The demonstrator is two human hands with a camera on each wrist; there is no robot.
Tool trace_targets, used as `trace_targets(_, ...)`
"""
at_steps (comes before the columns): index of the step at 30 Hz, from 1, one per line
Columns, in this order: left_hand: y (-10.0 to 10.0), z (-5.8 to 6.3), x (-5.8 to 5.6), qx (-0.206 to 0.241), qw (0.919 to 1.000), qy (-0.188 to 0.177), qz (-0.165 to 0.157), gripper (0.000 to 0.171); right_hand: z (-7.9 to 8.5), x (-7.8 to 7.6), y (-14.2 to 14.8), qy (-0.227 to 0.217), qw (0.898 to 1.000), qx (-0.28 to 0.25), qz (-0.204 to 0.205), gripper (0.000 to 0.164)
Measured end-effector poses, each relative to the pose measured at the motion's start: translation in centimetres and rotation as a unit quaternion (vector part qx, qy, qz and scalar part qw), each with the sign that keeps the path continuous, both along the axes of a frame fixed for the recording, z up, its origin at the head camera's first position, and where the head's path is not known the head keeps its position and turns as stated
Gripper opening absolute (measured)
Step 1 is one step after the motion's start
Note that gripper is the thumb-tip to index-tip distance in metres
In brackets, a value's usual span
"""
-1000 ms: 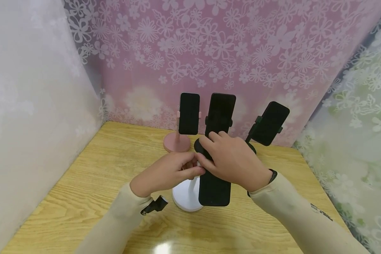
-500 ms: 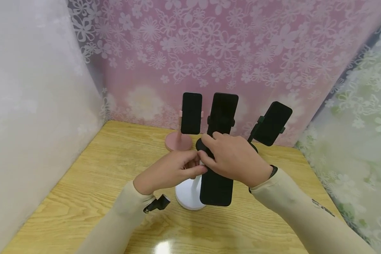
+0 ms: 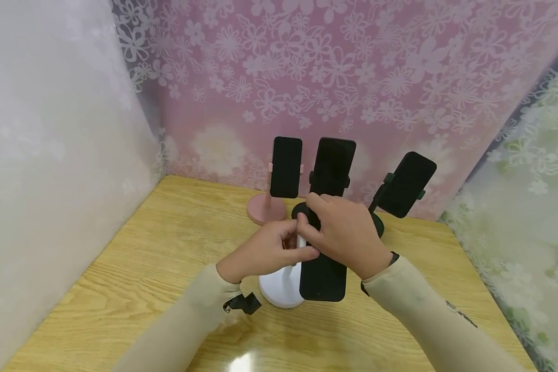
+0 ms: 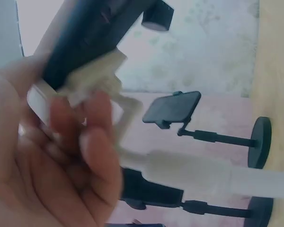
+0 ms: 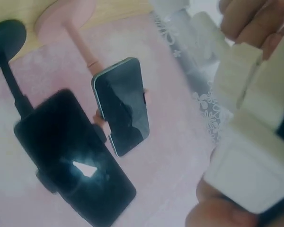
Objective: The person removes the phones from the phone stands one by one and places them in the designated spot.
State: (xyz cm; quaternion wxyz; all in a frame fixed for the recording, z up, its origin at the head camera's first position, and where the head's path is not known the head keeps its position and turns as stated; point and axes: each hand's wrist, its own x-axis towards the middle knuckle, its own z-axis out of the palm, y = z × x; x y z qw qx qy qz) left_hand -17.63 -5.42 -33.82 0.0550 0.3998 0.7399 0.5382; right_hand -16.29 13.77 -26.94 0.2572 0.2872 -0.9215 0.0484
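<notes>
A: Where does the black smartphone (image 3: pixel 323 279) sit?

B: On a white phone stand (image 3: pixel 279 290), whose round base rests on a wood-grain counter (image 3: pixel 144 258). A pink phone stand (image 3: pixel 260 209) and two dark phone stands (image 4: pixel 261 142) line up behind.

A: And its long axis?

B: It runs roughly near to far. The lower end points toward the person; the upper end disappears beneath the right grip (image 3: pixel 349 232).

A: So the right is nearer?

B: Nearer the phone, yes, arching over it from the right. The left grip (image 3: pixel 265 251) works from the other side, at the stand's neck, its thumb reaching across to the phone's left edge.

A: Are both holding on?

B: Both. Left fingers curl about the stand's white clamp (image 5: pixel 246 165), blurred at the wrist; right fingers clasp that same clamp. Whether they also press the phone, the pictures cannot settle.

A: The crucial relation?

B: The clamp lies directly between the two grips, so any tilt of the phone probably turns there.
</notes>
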Motion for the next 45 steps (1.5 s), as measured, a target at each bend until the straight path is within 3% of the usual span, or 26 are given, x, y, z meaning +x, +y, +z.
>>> trace_targets(5, -0.2, -0.5, -0.2, 0.023, 0.9996, 0.001, -0.015, 0.013, -0.1, 0.2, -0.4, -0.014, 0.999, -0.031, -0.009, 0.035)
trace_targets(15, -0.5, -0.3, -0.3, 0.052, 0.9974, 0.004, -0.051, 0.013, -0.2, 0.6, -0.7, 0.007, 1.0, -0.019, -0.013, 0.033)
trace_targets(22, -0.8, -0.5, -0.6, 0.04, 0.9972, 0.0, -0.063, 0.009, -0.2, 0.8, -1.0, 0.017, 1.0, -0.006, 0.016, 0.031)
trace_targets(28, -1.3, -0.3, -0.2, 0.025, 0.9963, -0.011, -0.081, 0.01, 0.2, 1.2, -0.9, -0.017, 0.999, 0.008, 0.026, 0.031)
trace_targets(36, -0.8, -0.4, -0.5, 0.05, 0.9898, -0.05, -0.124, 0.022, 0.8, 1.0, 0.2, -0.086, 0.995, -0.004, 0.044, 0.025)
trace_targets(40, -0.4, -0.4, -0.7, 0.061, 0.9835, -0.078, -0.151, 0.031, 0.7, 0.8, 0.7, -0.078, 0.995, -0.014, 0.055, 0.025)
trace_targets(45, 0.0, -0.4, -0.9, 0.066, 0.9783, -0.096, -0.171, 0.027, 0.4, 0.6, 1.2, -0.062, 0.994, -0.034, 0.081, 0.024)
